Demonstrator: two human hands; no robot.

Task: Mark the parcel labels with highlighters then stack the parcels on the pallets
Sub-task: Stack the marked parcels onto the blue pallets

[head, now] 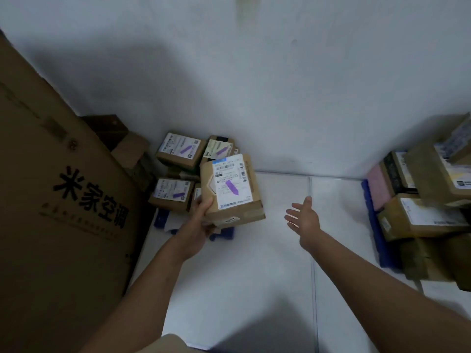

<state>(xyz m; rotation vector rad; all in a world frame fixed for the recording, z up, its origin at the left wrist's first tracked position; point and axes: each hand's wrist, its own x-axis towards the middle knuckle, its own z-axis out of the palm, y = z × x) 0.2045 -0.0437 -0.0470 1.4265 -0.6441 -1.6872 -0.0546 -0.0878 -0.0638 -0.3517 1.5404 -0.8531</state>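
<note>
Cardboard is filling most of the view, and the big brown carton (58, 189) on the left, printed in black with 米家空调, is serving as the landmark. Just to the right of that carton, the left hand (201, 217) is grasping a brown parcel (233, 192) by its lower left corner, thumb lying on the top face and fingers curling underneath, and is holding it tilted above the blue pallet (224, 234). A white shipping label (232, 182) is covering much of the parcel's top; barcodes and small print are showing on it, too blurred to read, and a purple highlighter stroke (231, 187) is crossing its middle. A small white sticker on the parcel's near side is bearing characters I cannot make out.

Between the carton and the held parcel, marked parcels (178, 154) are sitting in a loose pile beside the wall, each one wearing a white label with a purple stroke; their text is unreadable too.

Further right of the carton, past the held parcel, the right hand (303, 216) is reaching out over the white floor (254, 263), fingers spread and relaxed, gripping nothing.

Far across from the carton, at the right edge, another heap of parcels (428, 207) is resting on a second blue pallet (379, 238), including one pink package (378, 187); their labels are illegible.
</note>
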